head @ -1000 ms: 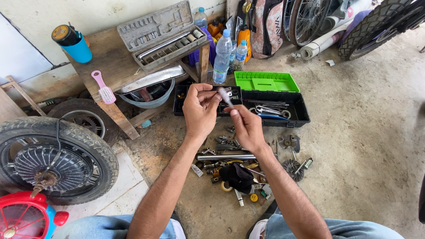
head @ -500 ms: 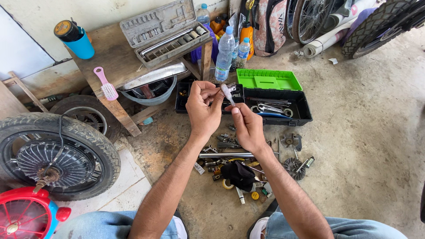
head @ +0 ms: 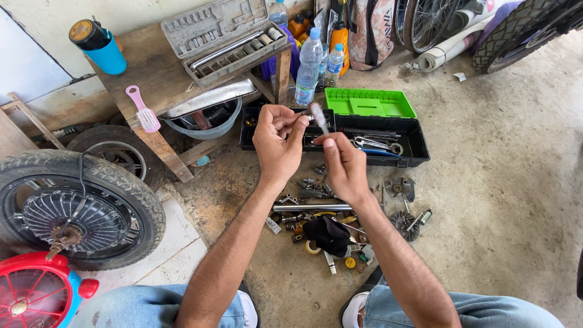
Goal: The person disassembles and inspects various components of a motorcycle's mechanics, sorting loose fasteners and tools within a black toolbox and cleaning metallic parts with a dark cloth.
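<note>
1. Both hands are up in front of the person, close together, and they share one small metal tool [head: 318, 117] with a silvery shaft
2. The right hand [head: 344, 165] pinches the lower end of that shaft between thumb and fingertips, so the tool stands tilted up and away from the knuckles
3. The left hand [head: 278, 141] is curled just beside it, fingers bent, thumb and forefinger closed on the tool's top end; what sits under those fingertips is too small to tell
4. Just beyond both hands lies an open black toolbox [head: 413, 146] with a green tray [head: 368, 103], spanners resting inside
5. Below the hands, on the concrete floor, a scatter of loose metal parts [head: 316, 200] spreads out, with a black cloth [head: 328, 234] among them
6. Off to the left of the left hand stands a wooden bench [head: 152, 73] carrying a grey socket set case [head: 218, 36] and a pink brush [head: 141, 108]
7. Further left and lower, a motorcycle wheel [head: 73, 209] lies flat
</note>
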